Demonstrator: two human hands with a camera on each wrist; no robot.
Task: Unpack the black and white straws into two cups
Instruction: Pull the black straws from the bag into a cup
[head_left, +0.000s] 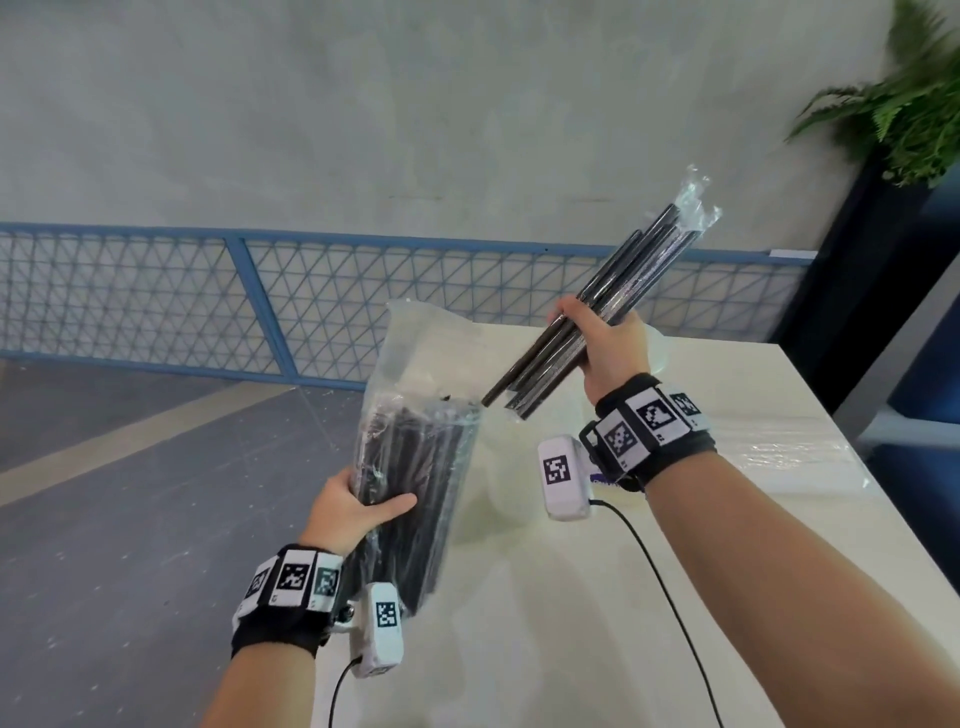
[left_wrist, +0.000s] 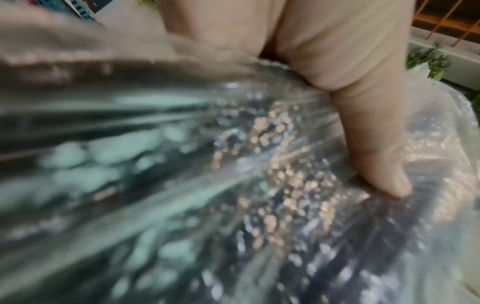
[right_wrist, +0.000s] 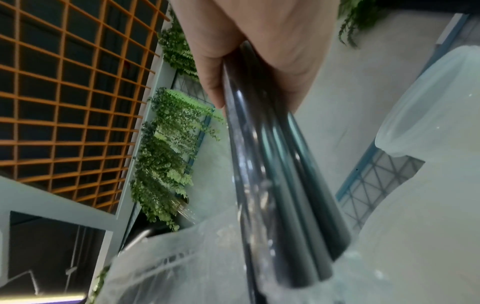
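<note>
A clear plastic bag of black straws (head_left: 415, 467) stands upright over the table's left edge, its mouth open at the top. My left hand (head_left: 358, 506) grips its lower part; in the left wrist view the thumb (left_wrist: 374, 144) presses into the bag (left_wrist: 182, 185). My right hand (head_left: 608, 343) holds a bundle of several black straws (head_left: 597, 306) in thin clear wrappers, tilted up to the right, above and right of the bag's mouth. The right wrist view shows the bundle (right_wrist: 280, 174) running out of my palm. A translucent cup (right_wrist: 428, 107) shows at the right there; in the head view it is mostly hidden behind my right hand.
The white table (head_left: 571, 597) reaches from the centre to the right, with a clear plastic pack (head_left: 795, 452) lying on its right side. A blue mesh railing (head_left: 208, 296) runs behind. A fern in a dark planter (head_left: 893, 104) stands at the far right.
</note>
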